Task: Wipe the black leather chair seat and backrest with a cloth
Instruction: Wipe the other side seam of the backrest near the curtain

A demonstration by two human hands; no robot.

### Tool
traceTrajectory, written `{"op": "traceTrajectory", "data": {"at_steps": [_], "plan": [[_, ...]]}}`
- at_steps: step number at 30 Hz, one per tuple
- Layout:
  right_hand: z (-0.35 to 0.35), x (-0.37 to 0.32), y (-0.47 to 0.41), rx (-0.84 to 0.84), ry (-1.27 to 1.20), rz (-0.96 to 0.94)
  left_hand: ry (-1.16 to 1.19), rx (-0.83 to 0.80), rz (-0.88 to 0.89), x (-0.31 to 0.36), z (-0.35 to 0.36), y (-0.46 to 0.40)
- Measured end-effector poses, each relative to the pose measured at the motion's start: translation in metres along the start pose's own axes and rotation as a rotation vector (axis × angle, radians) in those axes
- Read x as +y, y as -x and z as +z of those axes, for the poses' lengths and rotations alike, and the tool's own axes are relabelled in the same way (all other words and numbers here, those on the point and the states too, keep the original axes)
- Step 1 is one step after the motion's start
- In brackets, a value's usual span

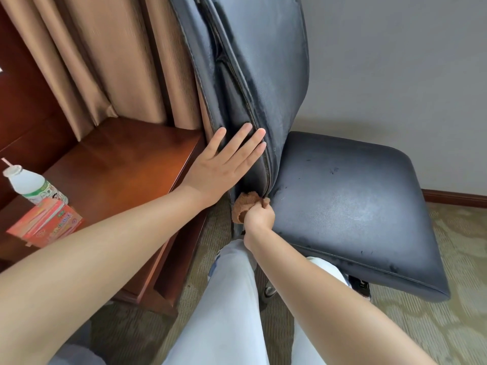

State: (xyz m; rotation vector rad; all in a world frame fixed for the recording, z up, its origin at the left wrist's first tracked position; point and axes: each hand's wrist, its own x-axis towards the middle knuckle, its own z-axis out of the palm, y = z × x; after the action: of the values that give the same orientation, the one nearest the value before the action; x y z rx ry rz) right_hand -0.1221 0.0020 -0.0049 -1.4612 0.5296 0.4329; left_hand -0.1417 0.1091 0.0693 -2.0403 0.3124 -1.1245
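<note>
Right hand [259,214] — cloth [243,205] gripped

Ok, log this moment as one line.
left hand flat on black leather backrest | right hand grips brown fuzzy cloth at seat-back crease | black leather seat dusty
</note>
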Motion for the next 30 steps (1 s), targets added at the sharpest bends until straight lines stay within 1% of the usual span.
{"op": "traceTrajectory", "data": {"at_steps": [2, 3, 5, 7, 10, 12, 14, 18, 20, 25, 28, 30], "plan": [[0.002, 0.001, -0.002, -0.155, -0.102, 0.097, 0.001, 0.011, 0.005, 0.002, 0.002, 0.000], [0.002, 0.003, -0.005, -0.157, -0.162, 0.134, -0.001, 0.017, 0.008, 0.002, 0.003, 0.001], [0.004, 0.002, -0.008, -0.108, -0.305, 0.231, -0.001, 0.028, 0.002, 0.003, 0.005, 0.001], [0.005, 0.001, -0.013, -0.074, -0.373, 0.352, 0.000, 0.023, 0.000, 0.002, 0.006, 0.003], [-0.003, -0.010, -0.008, -0.134, -0.466, 0.423, -0.002, -0.008, -0.002, 0.001, 0.003, 0.002], [-0.009, -0.015, 0.004, -0.192, -0.309, 0.348, -0.003, -0.032, 0.013, 0.000, -0.001, 0.002], [-0.015, -0.016, 0.003, -0.190, -0.203, 0.275, -0.025, -0.048, 0.023, -0.002, -0.003, 0.001], [-0.027, -0.021, -0.001, -0.107, -0.119, 0.164, -0.053, -0.081, 0.019, 0.000, -0.008, 0.000], [-0.030, -0.023, 0.000, -0.103, -0.067, 0.069, -0.058, -0.103, 0.023, 0.002, -0.010, -0.001], [-0.037, -0.031, 0.016, -0.085, -0.050, -0.095, -0.090, -0.135, 0.083, -0.009, -0.012, 0.003], [-0.040, -0.036, 0.023, -0.074, -0.017, -0.223, -0.110, -0.144, 0.105, -0.013, -0.013, 0.002], [-0.043, -0.041, 0.030, -0.073, 0.011, -0.351, -0.106, -0.134, 0.107, -0.013, -0.014, -0.001]]}}
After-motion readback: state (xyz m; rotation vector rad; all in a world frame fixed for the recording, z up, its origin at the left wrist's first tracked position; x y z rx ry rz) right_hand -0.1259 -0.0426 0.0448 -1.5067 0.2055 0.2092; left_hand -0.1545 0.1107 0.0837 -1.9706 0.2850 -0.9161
